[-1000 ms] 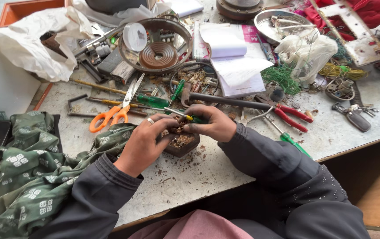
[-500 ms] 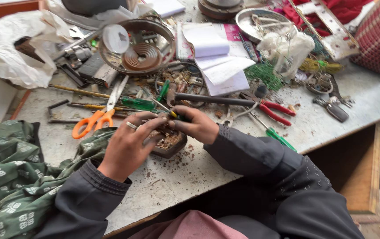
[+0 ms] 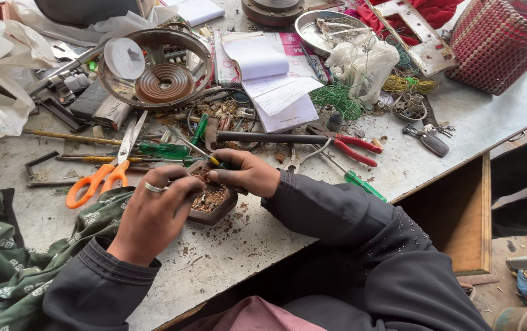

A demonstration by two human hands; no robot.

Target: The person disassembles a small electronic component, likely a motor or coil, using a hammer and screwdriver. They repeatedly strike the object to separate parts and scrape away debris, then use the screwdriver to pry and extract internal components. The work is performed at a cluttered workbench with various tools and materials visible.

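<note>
My left hand [image 3: 153,216], with a ring on one finger, grips the left side of a small dark dish-shaped part [image 3: 212,207] full of rusty brown debris on the grey worktop [image 3: 263,239]. My right hand [image 3: 243,173] holds a thin screwdriver [image 3: 197,151] with a yellow and black grip, its handle end at the part and its metal shaft pointing away to the upper left. Both hands meet over the part, and crumbs of debris lie around it.
Orange-handled scissors [image 3: 101,176], green screwdrivers [image 3: 163,149], red pliers [image 3: 352,146], a round pan with a coil [image 3: 159,76], papers [image 3: 269,76], green wire [image 3: 337,98], keys [image 3: 429,138] and a woven basket [image 3: 500,43] crowd the bench. Green cloth [image 3: 12,263] lies left; an open wooden drawer [image 3: 460,214] sits right.
The view has shifted so the bench sits further left and lower in frame. Both hands stay on the small part; the screwdriver tip works at it with little visible movement.
</note>
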